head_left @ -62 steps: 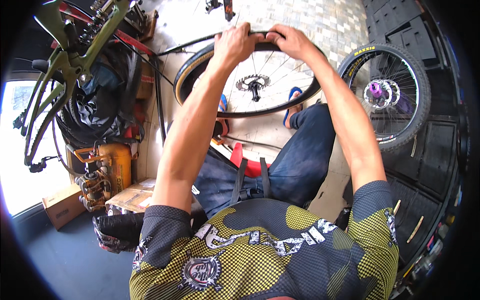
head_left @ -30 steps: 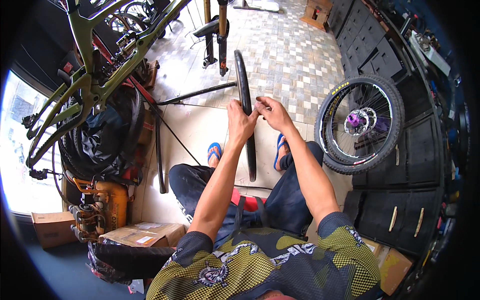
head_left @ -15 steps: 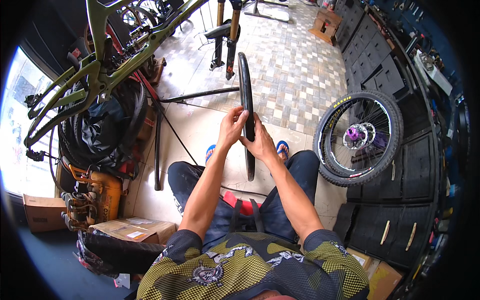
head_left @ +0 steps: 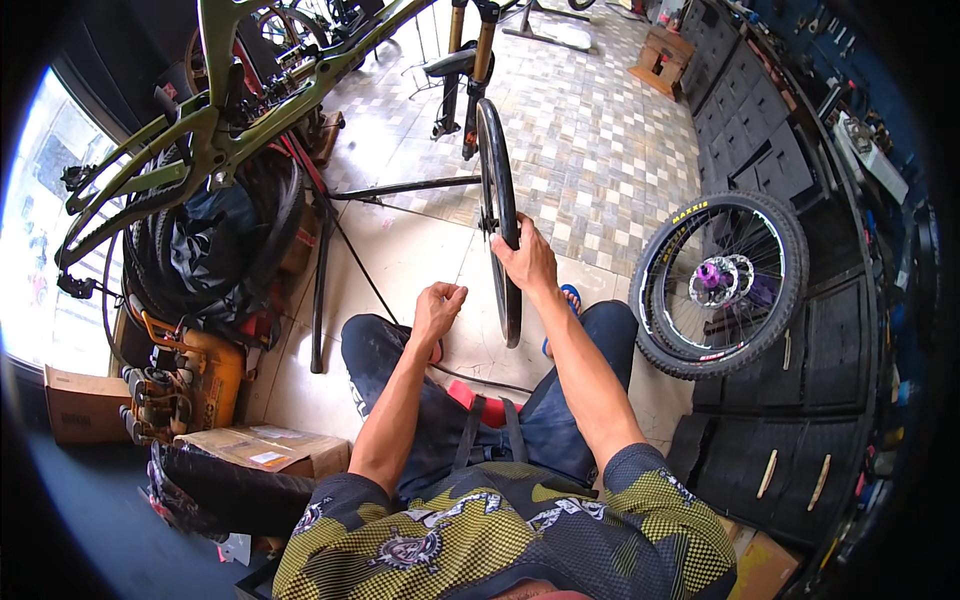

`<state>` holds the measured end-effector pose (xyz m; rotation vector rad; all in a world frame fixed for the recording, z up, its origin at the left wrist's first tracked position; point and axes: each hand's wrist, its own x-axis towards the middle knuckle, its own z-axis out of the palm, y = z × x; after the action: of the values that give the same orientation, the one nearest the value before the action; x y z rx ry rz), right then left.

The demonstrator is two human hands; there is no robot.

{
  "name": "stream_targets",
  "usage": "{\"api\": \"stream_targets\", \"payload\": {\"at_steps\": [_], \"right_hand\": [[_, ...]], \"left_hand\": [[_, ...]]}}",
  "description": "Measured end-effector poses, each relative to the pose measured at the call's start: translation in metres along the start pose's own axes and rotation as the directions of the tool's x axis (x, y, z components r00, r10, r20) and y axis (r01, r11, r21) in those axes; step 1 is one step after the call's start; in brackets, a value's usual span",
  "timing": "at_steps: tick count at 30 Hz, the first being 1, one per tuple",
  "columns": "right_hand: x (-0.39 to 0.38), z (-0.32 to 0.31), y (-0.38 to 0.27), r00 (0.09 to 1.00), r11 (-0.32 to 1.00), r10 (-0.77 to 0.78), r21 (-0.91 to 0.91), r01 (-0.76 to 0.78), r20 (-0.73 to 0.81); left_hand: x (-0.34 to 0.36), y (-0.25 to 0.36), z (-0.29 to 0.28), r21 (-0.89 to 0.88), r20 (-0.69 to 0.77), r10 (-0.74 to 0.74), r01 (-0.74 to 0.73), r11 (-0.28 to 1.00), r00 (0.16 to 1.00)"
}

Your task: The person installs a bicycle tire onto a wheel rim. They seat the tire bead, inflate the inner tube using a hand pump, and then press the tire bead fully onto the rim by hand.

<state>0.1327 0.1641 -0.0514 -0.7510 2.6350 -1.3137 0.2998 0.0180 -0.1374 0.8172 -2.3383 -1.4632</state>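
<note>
A black bicycle wheel without a tyre stands nearly edge-on in front of me, between my knees and the bike fork. Part of its hub and a few spokes show on its left side. My right hand grips the rim from the right, with the thumb on the near side. Off to the left of the wheel, my left hand is held in a pinch, apart from the rim. Whether something thin sits between those fingertips is too small to make out.
An olive-green bike frame with its fork hangs at upper left on a stand. A tyred wheel leans against dark drawers at right. An orange compressor and a cardboard box sit at left.
My left hand has come off the rim and moved left and down. My right hand has slid a little up and right on the rim. The wheel has turned slightly, showing its hub.
</note>
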Motion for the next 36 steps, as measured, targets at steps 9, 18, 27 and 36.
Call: {"api": "stream_targets", "payload": {"at_steps": [9, 18, 27, 36], "right_hand": [[-0.001, 0.004, -0.006, 0.997, 0.996, 0.071, -0.059, -0.073, -0.021], [0.004, 0.018, -0.004, 0.995, 0.996, 0.082, -0.041, -0.085, -0.065], [0.028, -0.001, 0.006, 0.989, 0.994, 0.103, -0.028, -0.107, -0.105], [0.059, -0.016, 0.008, 0.983, 0.985, 0.165, -0.032, -0.168, -0.076]], "left_hand": [[-0.009, 0.0, -0.003, 0.074, 0.112, -0.089, 0.081, 0.994, 0.99], [-0.011, -0.019, 0.002, -0.065, 0.132, -0.023, 0.032, 0.997, 0.991], [-0.013, -0.026, 0.009, 0.034, 0.209, -0.044, 0.037, 0.999, 0.977], [-0.013, -0.017, 0.029, -0.016, 0.327, -0.024, 0.031, 0.999, 0.945]]}}
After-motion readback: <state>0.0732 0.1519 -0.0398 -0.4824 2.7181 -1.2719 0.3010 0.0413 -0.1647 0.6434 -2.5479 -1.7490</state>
